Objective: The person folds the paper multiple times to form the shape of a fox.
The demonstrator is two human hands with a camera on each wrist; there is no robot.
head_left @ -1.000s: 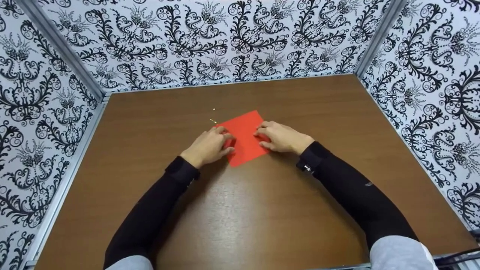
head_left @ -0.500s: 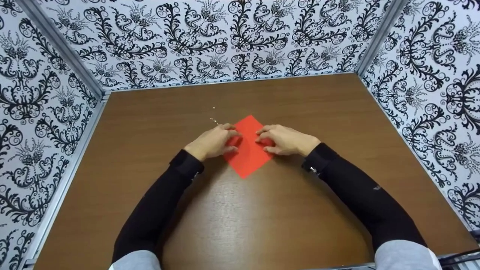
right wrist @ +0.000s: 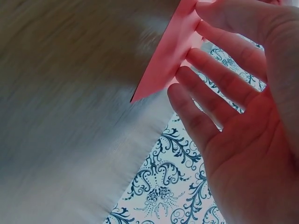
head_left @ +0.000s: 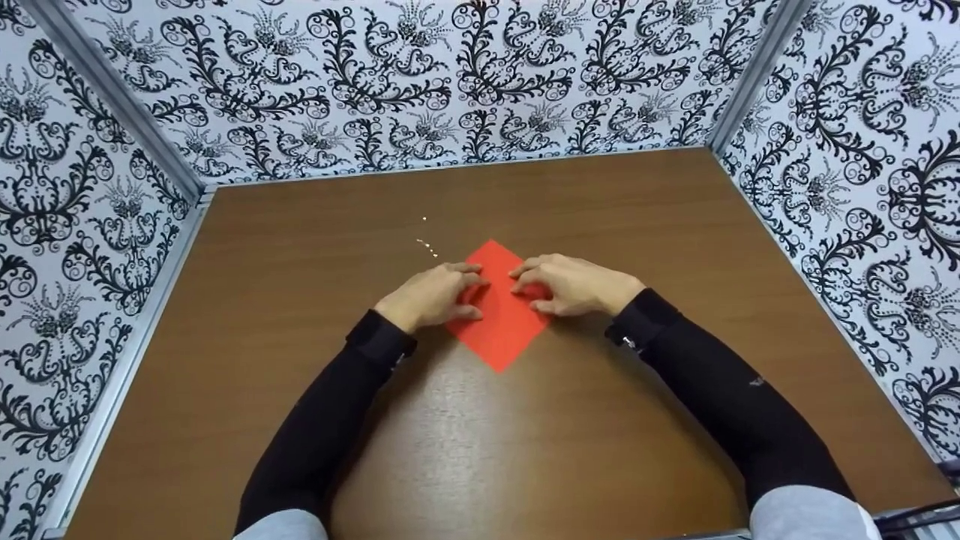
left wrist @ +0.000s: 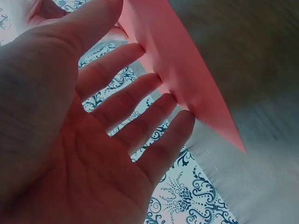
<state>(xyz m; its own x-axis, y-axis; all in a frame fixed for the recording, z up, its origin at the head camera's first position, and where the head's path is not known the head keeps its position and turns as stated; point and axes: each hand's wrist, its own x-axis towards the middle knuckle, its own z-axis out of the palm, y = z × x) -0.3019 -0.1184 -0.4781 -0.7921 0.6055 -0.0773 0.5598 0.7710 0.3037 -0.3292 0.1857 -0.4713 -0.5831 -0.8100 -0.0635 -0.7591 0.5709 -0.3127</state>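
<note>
A square sheet of red paper (head_left: 501,341) lies flat on the wooden table, turned so one corner points toward the person. On its left part rest the fingertips of my left hand (head_left: 437,294). My right hand (head_left: 576,285) touches its right part in the same way. In the left wrist view the fingers are spread, their tips against the paper (left wrist: 187,70). The right wrist view likewise has the fingertips on the paper (right wrist: 166,70), with nothing gripped. Both hands partly cover the sheet's side corners.
Small shiny gold bits (head_left: 427,245) lie on the table (head_left: 450,450) just beyond the left hand. Black-and-white patterned panels (head_left: 480,75) with metal posts (head_left: 112,90) stand along the back and both sides. Dark cables (head_left: 919,514) run at the lower right corner.
The red paper has turned until a corner points toward the person, and it has slid nearer. Both hands moved along with it, fingertips staying on it; the gold bits came more into view.
</note>
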